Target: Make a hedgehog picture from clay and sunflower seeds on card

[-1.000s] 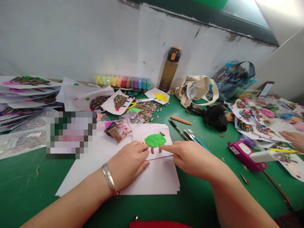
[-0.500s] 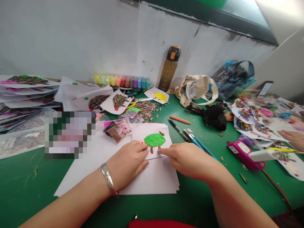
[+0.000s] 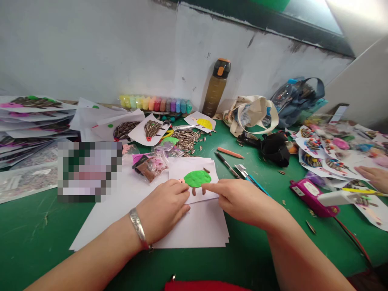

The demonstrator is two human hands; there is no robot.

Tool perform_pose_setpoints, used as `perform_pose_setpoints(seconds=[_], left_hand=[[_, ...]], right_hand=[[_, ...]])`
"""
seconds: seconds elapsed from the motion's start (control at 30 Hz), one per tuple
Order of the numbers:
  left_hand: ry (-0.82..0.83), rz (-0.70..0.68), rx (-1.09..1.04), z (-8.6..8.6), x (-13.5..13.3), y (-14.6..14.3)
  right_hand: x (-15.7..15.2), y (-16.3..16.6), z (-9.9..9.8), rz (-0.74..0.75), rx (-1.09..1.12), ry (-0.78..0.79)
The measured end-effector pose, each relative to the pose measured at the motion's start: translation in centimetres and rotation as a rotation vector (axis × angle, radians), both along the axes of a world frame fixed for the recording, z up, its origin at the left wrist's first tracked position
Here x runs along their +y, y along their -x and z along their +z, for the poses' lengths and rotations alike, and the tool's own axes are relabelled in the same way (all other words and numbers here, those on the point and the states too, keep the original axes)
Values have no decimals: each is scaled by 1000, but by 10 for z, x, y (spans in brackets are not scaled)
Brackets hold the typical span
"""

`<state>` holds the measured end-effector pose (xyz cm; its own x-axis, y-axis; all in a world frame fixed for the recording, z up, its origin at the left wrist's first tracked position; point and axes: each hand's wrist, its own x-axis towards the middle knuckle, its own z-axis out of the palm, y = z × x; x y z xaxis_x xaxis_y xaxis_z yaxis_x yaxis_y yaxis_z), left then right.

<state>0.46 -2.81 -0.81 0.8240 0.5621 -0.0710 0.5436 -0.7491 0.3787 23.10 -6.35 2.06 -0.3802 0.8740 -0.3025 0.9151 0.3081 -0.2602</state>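
Note:
My left hand (image 3: 163,204), a silver bracelet at its wrist, lies with fingers stretched over the left side of a small white card (image 3: 177,165). On the card is a flat green clay oval (image 3: 196,178) with a pink clay head (image 3: 181,180), partly covered by my left fingers, and two short brown clay legs (image 3: 194,191). One sunflower seed (image 3: 206,170) rests at the oval's upper right edge. My right hand (image 3: 238,200) points its index finger at the top of the right leg, touching where it meets the oval. Its other fingers are curled, with nothing visible in them.
White sheets (image 3: 206,230) lie under the card. Behind it are bagged clay (image 3: 150,167) and a sunflower seed pile (image 3: 186,139). A black pen (image 3: 226,163) and a utility knife (image 3: 241,171) lie to the right. Another person's hand (image 3: 372,176) is at far right.
My right index fingertip has shifted slightly up, from beside the right brown leg to its top at the green oval's lower edge. My left hand stays in place.

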Motion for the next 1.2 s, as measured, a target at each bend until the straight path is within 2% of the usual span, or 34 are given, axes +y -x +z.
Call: perform_pose_setpoints(seconds=[0.13,0.4,1.2], left_hand=[[3,-1,8,0,0,1],[3,-2,-2,-2,0,0],[-9,3,2,-1,0,0]], right_hand=[[0,-1,2,-43,-33,20],[-2,3,-1,32,-76,49],[-4,4,2,25,-57,75]])
